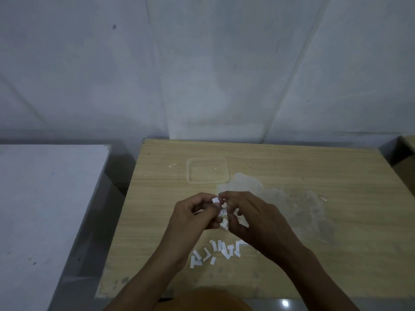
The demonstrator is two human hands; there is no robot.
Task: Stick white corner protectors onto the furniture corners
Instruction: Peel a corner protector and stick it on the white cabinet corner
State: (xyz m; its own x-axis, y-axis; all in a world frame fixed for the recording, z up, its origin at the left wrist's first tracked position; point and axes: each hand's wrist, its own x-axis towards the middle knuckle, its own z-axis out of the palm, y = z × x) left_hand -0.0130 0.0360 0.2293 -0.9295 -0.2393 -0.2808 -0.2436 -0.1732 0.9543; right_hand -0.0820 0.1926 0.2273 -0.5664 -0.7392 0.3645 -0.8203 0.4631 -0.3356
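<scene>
Working at chest height over the tabletop [292,221], both hands meet on one small white corner protector [216,200]. The left hand [193,216] pinches it between thumb and fingertips, and the right hand [247,212] curls in from the other side, its fingertips picking at the same piece; that looks like backing being peeled, though the detail is too small to be sure. More white bits peek out between the fingers just below, so each grip is pinching, not spread.

Progress? Early days, by the look of it. A loose scatter of spare protectors [215,251] lies on the wood just beneath the wrists, little right-angle and strip shapes, matte white, thin and light like foam or card. No corner in view wears one: the far left corner of the tabletop shows bare, and the near corners are hidden or out of frame. So most of the sticking is left.

The surface is pale wood-grain laminate, worn grey and patchy to the right of the hands. A clear square plastic lid [207,170] lies flat beyond them, well apart from the pile. A white board [45,198] sits off to the left.
</scene>
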